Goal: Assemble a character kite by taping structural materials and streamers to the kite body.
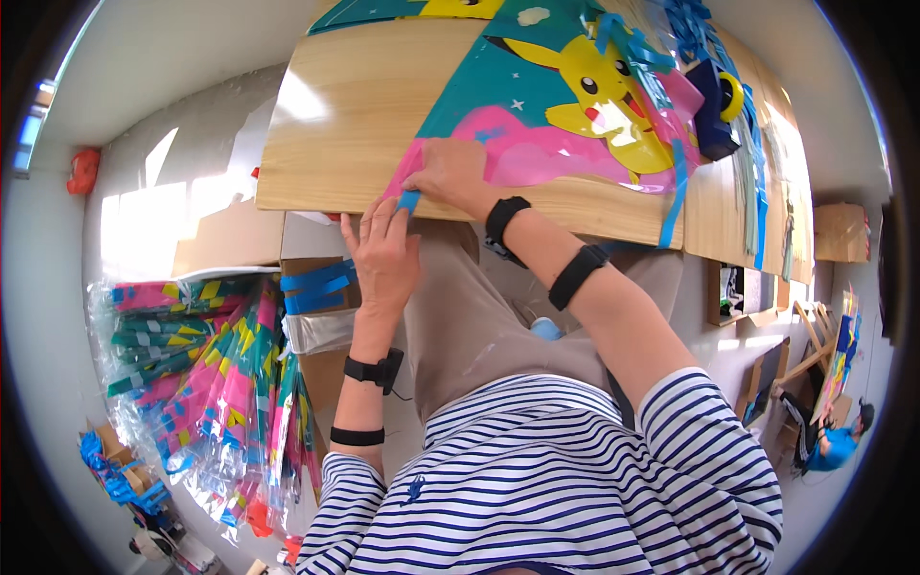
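A kite-like plastic sheet (460,91) in teal and pink, printed with a yellow cartoon figure (609,96), lies on the wooden table. My right hand (448,172) is over its pink corner at the table's front edge, fingers bent and closed on a short blue strip (409,200). Beside it, my left hand (385,251) is at the edge, back upward, with its fingers stretched and slightly apart. Its index finger is next to the blue strip; whether it touches the strip I cannot tell. My right fingers partly hide the sheet's corner.
A dark blue tape dispenser with a yellow roll (730,96) stands on the table's right. Blue strips (674,196) hang over the front edge. On my left, a pile of folded colourful sheets (216,383) lies beside a cardboard box (321,251). Another person (836,446) is far right.
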A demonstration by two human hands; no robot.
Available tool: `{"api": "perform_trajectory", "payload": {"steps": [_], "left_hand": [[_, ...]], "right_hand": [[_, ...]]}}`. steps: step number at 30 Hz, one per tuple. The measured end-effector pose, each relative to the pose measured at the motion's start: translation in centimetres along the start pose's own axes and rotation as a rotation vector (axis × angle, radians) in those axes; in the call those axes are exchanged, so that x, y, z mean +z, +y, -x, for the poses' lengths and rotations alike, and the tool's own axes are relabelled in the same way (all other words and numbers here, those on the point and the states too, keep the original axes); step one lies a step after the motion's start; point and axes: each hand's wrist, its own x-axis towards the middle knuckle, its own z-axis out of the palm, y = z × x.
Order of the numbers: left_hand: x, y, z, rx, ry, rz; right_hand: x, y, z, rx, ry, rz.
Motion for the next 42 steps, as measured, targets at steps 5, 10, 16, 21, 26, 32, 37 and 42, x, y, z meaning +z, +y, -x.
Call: {"api": "perform_trajectory", "payload": {"steps": [5,10,16,21,26,32,37,42], "left_hand": [[0.6,0.1,-0.6,-0.023,-0.071,-0.056],[1.4,0.0,-1.9,-0.029,-0.064,-0.034],[2.3,0.3,-3.1,0.038,-0.138,-0.077],[4.7,3.6,-4.7,0.071,-0.259,-0.065],[4.8,6.5,-6.2,0.057,-0.354,-0.179],[2.2,1.2,-9.4,-0.022,-0.443,-0.329],[-0.3,-3.0,-15.1,-0.135,-0.488,-0.498],[0.0,-4.4,-18.3,-0.216,-0.468,-0.571]], "right_hand": [[1.1,0.2,-0.4,0.036,0.036,-0.078],[-2.6,2.5,0.5,0.07,-0.137,-0.628],[-15.7,2.7,10.7,-0.224,-0.459,-1.502],[-25.3,2.7,18.4,-0.917,-0.458,-1.817],[-28.7,3.9,23.6,-1.054,-0.34,-1.783],[-30.2,5.7,26.7,-1.028,-0.206,-1.743],[-31.1,6.4,27.1,-0.991,-0.156,-1.734],[-31.2,6.6,26.8,-0.934,-0.13,-1.722]]}}
